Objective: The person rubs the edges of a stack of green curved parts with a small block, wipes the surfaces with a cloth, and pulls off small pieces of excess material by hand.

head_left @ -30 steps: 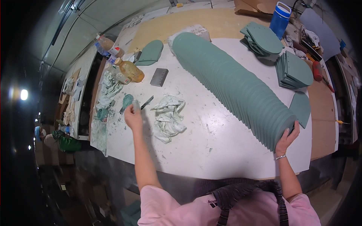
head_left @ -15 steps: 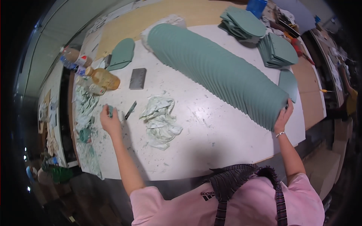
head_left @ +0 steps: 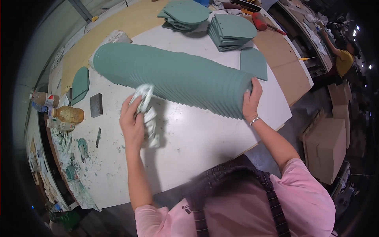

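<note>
A long slanted row of thin green rounded panels (head_left: 169, 75) lies fanned across the white table. My right hand (head_left: 252, 100) is closed round the panel edge at the row's right end, fingertips over its far side. In my left hand (head_left: 132, 120) is a crumpled white rag (head_left: 149, 122) with green stains, raised above the table beside the row's near edge. The rag is gripped between thumb and fingers and hangs down on the right of the hand. A small green tool or scrap (head_left: 83, 148), its kind unclear, lies on the table to the left, beside a thin dark blade (head_left: 98, 137).
Two stacks of green panels (head_left: 233, 29) (head_left: 185, 14) stand at the back right, a single panel (head_left: 252, 63) nearer. A dark grey block (head_left: 96, 105), bottles (head_left: 71, 114) and stained rags line the left. A red mallet (head_left: 259, 21) lies behind; a person in yellow (head_left: 344, 63) works far right.
My left hand has let go of the small green thing, picked up the rag from the table and brought it toward the panel row. My right hand stays at the row's end. The view has shifted.
</note>
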`<state>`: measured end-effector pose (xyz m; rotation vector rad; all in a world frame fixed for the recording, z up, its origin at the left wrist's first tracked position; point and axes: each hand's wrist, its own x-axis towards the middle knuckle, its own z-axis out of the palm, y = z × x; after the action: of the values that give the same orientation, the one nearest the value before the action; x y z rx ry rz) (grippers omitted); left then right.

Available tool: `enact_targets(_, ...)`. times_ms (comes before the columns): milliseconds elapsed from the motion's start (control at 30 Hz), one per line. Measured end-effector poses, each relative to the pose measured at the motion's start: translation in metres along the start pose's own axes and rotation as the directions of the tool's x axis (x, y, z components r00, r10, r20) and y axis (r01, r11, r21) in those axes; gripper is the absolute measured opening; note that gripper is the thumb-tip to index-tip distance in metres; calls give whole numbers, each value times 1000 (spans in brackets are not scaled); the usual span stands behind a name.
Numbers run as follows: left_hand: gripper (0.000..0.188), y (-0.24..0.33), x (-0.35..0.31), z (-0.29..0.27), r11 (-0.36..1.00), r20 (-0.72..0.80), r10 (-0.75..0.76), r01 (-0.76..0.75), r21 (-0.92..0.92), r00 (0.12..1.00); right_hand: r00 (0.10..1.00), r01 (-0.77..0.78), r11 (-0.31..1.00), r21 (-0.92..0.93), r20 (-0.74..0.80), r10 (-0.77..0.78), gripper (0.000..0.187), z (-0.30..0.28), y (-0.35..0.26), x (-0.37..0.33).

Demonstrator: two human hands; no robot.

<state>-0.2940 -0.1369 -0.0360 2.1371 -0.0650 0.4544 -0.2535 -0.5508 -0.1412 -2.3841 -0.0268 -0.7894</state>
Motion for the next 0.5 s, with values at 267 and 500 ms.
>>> enact_targets(267,45,135,70,178,948,136,286,-300,102,949,976,75,985,153,190,-104,54,-19,-8,61)
enact_targets(500,57,86,-82,202,970,100,127,-145,195,987,983,68,952,299,140,-115,20,1,13,76)
